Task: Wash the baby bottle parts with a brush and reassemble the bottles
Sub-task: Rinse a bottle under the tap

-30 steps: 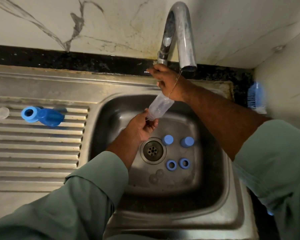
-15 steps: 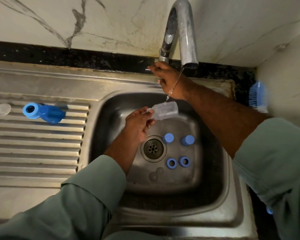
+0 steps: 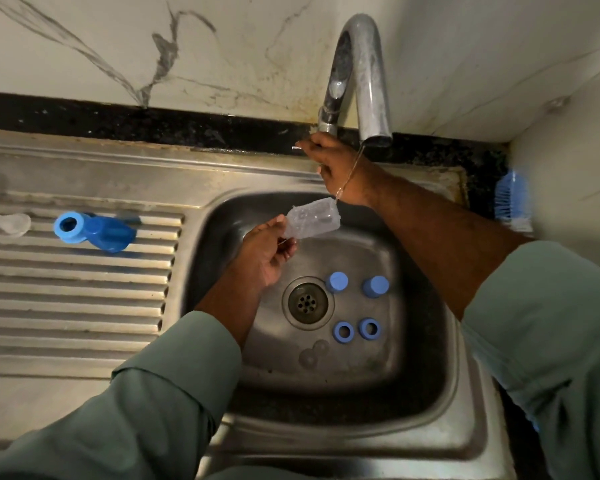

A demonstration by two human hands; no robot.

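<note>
Pinched at one end by the left hand (image 3: pixel 267 252), the clear bottle (image 3: pixel 312 221) hangs over the back of the sink basin (image 3: pixel 426 382), lying nearly level with its free end pointing right, under a thin stream of water (image 3: pixel 352 171) from the tap (image 3: pixel 364 81). The bottle is a small see-through plastic cylinder, misted and beaded with drops. The right hand (image 3: pixel 338 168) reaches to the base of the tap, its fingers curled around the tap handle (image 3: pixel 300 147), of which only a thin tip shows.

On the basin floor, right of the drain (image 3: pixel 307 303), stand two blue caps (image 3: pixel 336 282) and, nearer the person, two blue rings (image 3: pixel 343 332); two clear teats (image 3: pixel 314 353) lie below the drain. On the ribbed drainboard (image 3: pixel 66 306) lie a blue bottle (image 3: pixel 96 230) and a clear part (image 3: pixel 9 223) further left. A blue brush (image 3: pixel 511 199) leans at the right wall.

Against a second ago, the bottle has swung from a steep slant, upper end toward the tap, to this almost flat pose, and the left hand has risen with it. The right hand stays at the tap.
</note>
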